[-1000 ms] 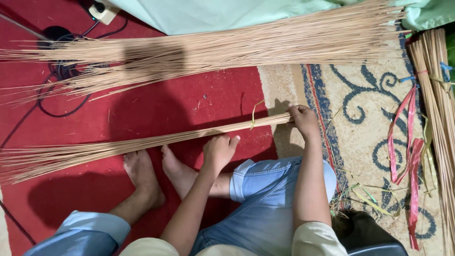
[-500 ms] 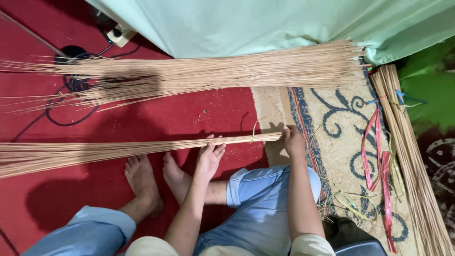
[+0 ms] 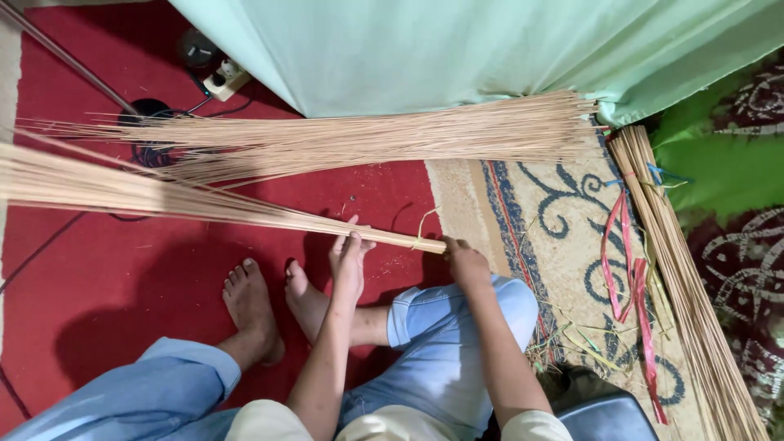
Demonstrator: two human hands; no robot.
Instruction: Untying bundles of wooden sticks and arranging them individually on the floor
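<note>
Gripping the stick bundle [image 3: 204, 204], the right hand [image 3: 465, 261] clamps its tied end. The left hand [image 3: 347, 257] seems closed around it too, above the red carpet [image 3: 122, 278].

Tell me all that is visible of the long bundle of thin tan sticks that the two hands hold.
The long bundle of thin tan sticks looks like dry straw-coloured palm ribs. It lies nearly level above the red carpet, tight at its right end and fanning out toward the left edge of the picture. A pale yellowish string loops round it near the tight end. The right hand grips that end; the left hand closes on it further along.
</note>
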